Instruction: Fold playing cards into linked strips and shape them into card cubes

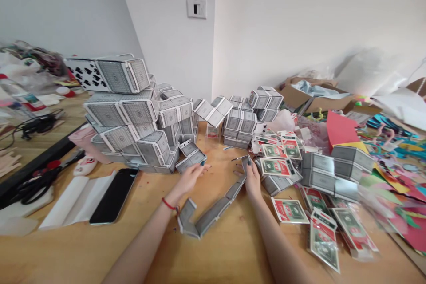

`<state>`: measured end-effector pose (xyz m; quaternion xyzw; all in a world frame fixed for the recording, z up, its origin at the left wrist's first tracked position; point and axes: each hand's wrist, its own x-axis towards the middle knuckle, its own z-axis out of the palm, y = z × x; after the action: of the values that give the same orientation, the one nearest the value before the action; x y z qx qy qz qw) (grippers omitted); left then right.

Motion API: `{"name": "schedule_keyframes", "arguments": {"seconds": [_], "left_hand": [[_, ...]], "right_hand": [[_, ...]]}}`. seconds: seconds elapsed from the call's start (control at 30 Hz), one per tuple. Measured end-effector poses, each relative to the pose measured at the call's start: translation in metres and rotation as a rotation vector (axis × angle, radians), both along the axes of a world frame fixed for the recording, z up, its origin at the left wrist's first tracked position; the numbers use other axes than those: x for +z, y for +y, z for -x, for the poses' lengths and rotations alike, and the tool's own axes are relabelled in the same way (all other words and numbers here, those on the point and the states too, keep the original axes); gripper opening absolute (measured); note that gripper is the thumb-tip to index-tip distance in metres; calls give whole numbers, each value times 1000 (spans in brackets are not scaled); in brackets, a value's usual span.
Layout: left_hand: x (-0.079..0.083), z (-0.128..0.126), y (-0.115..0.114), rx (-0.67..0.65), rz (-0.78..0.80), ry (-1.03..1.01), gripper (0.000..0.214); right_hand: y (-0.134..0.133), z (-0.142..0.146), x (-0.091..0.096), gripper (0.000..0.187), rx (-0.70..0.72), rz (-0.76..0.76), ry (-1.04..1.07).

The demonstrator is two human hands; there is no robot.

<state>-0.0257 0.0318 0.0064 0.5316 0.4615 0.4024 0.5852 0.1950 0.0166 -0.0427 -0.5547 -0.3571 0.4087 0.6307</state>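
A long strip of joined grey playing cards (213,213) lies on the wooden table (213,257), bent up at its near end. My right hand (253,179) pinches the strip's far end. My left hand (191,177), with a red thread round the wrist, reaches forward with fingers spread, fingertips touching a small card cube (190,157) at the foot of a big stack of card cubes (133,115).
More card cubes (241,120) stand at the back, another block (334,171) to the right. Sealed red-green card packs (324,226) lie at right, colored paper scraps (399,173) beyond. A black phone (115,195), white paper, scissors (33,184) and a cardboard box (309,93) surround.
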Motion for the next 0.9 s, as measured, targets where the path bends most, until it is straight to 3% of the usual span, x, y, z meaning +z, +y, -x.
{"name": "schedule_keyframes", "arguments": {"seconds": [0.07, 0.2, 0.4, 0.53, 0.77, 0.9], "left_hand": [[9, 22, -8, 35, 5, -9, 37], [16, 46, -35, 234, -58, 17, 42], [-11, 35, -70, 410, -212, 149, 42], [-22, 23, -65, 438, -206, 226, 32], [-21, 8, -53, 351, -186, 180, 34], [-20, -6, -65, 505, -277, 176, 33]], "right_hand": [[0, -1, -2, 58, -48, -2, -41], [-3, 0, -2, 56, -150, 18, -172], [-10, 3, 4, 48, -186, 28, -366], [-13, 5, 12, 41, -99, 4, -337], [-14, -1, 24, 40, 192, -83, -131], [-14, 1, 26, 43, 275, -84, -122]]}}
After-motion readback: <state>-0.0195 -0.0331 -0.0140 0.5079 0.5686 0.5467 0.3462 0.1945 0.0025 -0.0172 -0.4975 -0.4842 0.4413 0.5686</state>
